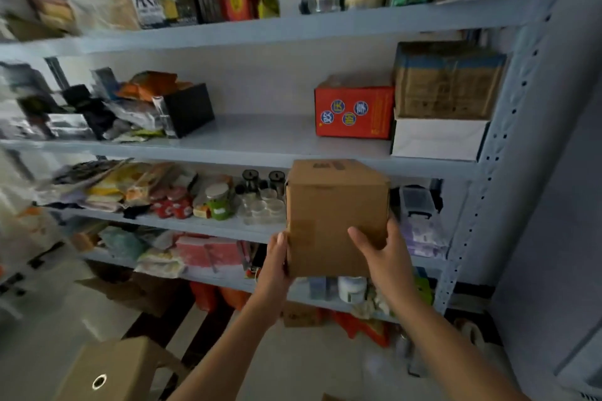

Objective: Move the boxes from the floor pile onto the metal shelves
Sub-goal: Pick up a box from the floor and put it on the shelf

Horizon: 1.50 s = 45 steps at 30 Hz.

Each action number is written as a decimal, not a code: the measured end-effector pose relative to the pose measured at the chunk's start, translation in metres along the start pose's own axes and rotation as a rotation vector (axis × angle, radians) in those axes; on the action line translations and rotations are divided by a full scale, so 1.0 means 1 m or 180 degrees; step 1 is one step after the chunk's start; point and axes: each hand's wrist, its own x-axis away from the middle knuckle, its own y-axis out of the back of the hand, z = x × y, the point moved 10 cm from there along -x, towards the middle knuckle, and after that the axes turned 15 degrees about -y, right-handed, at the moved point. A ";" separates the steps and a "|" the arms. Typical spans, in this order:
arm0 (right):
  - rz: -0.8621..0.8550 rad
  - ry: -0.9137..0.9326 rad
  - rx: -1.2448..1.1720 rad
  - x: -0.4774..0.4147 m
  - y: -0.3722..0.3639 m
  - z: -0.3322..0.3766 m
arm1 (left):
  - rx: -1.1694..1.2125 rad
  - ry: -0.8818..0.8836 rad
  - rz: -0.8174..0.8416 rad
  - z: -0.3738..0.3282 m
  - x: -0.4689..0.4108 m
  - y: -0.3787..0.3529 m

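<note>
A plain brown cardboard box (335, 202) is held up in the air in front of the metal shelves (260, 146), its top level with the front edge of the second shelf from the top. My left hand (277, 262) presses flat against the box's left side near the bottom. My right hand (381, 249) grips the lower right corner, thumb on the front face and fingers round the right side. Another brown box (114, 371) with a round hole stands on the floor at the lower left.
On the second shelf, a red box (355, 111) sits beside a brown carton (448, 83) stacked on a white box (438, 138); a black box (189, 107) and packets lie left. Bare shelf lies between them. Lower shelves hold jars, packets and bags.
</note>
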 end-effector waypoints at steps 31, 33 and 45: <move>-0.1036 0.0945 -0.0396 -0.188 -0.016 0.133 | -0.0274 -0.1508 0.1566 -0.093 -0.294 -0.062; -0.1050 0.0912 -0.0444 -0.196 -0.020 0.132 | -0.0189 -0.1546 0.1609 -0.093 -0.303 -0.064; -0.0884 0.0934 -0.0211 -0.257 -0.044 0.160 | -0.0649 -0.1709 0.1454 -0.102 -0.372 -0.056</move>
